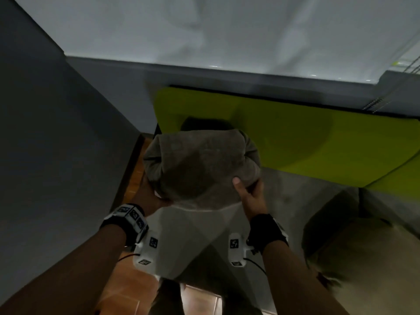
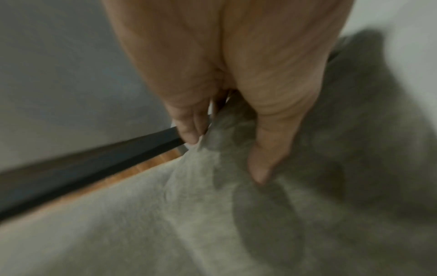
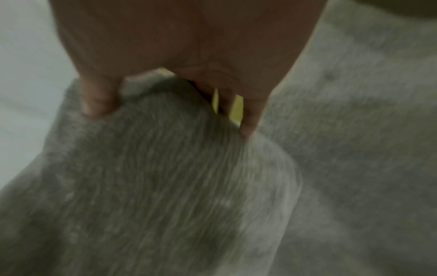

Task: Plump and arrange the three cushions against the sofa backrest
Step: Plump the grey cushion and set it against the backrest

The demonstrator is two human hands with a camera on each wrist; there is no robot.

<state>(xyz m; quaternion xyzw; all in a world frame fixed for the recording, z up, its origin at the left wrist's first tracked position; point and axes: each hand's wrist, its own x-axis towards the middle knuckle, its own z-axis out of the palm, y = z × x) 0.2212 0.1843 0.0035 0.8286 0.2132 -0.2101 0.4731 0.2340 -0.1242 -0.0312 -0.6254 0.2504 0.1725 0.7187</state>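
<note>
A grey-brown fabric cushion (image 1: 202,164) is held up in front of the lime-green sofa backrest (image 1: 295,137), squeezed between both hands. My left hand (image 1: 152,196) grips its lower left side, thumb pressed into the fabric (image 2: 260,168). My right hand (image 1: 247,194) grips its lower right corner, thumb on top and fingers curled behind (image 3: 246,128). The cushion (image 3: 165,186) bulges between the two grips. A second dark cushion (image 1: 354,253) lies on the grey seat (image 1: 295,201) at the right. A third cushion is not in view.
A grey wall (image 1: 56,133) stands close on the left, with a dark skirting strip (image 1: 129,171) and orange floor tiles (image 1: 127,287) below. A white wall (image 1: 227,30) rises behind the sofa. The picture is dim and blurred.
</note>
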